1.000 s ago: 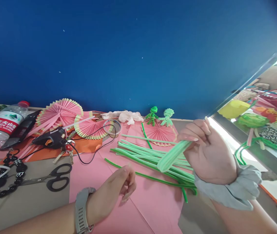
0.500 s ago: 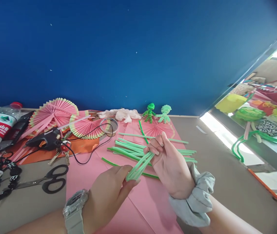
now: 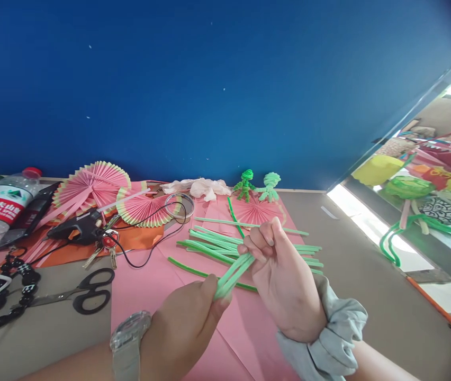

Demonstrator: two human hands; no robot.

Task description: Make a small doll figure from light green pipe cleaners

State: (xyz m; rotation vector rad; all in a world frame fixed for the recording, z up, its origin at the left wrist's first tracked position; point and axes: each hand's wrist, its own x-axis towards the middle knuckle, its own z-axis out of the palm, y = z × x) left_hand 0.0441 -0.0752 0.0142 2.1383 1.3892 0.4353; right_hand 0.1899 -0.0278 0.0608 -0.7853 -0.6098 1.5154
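Observation:
Folded light-green pipe cleaners (image 3: 233, 276) stretch between my two hands above the pink paper (image 3: 146, 280). Their lower bent end is pinched between the thumb and fingers of my left hand (image 3: 183, 323). My right hand (image 3: 283, 283), palm turned toward me, has its fingers curled round the other end, which is hidden inside. Behind the hands, loose green pipe cleaners (image 3: 213, 244) lie in a bunch on the paper. Two small figures of wound pipe cleaner, one dark green (image 3: 245, 185) and one pale green (image 3: 270, 187), stand against the blue panel (image 3: 225, 95).
On the left are scissors (image 3: 90, 291), a black glue gun (image 3: 77, 227), keys (image 3: 110, 243), a beaded strap (image 3: 23, 296) and a plastic bottle (image 3: 3, 203). Pink folded paper fans (image 3: 94, 185), a tape roll (image 3: 180, 206) and crumpled white material (image 3: 199, 188) line the back.
Both hands have shifted slightly right with the folded pipe cleaners still between them. The strands now sit closer together. The whole view has moved a little.

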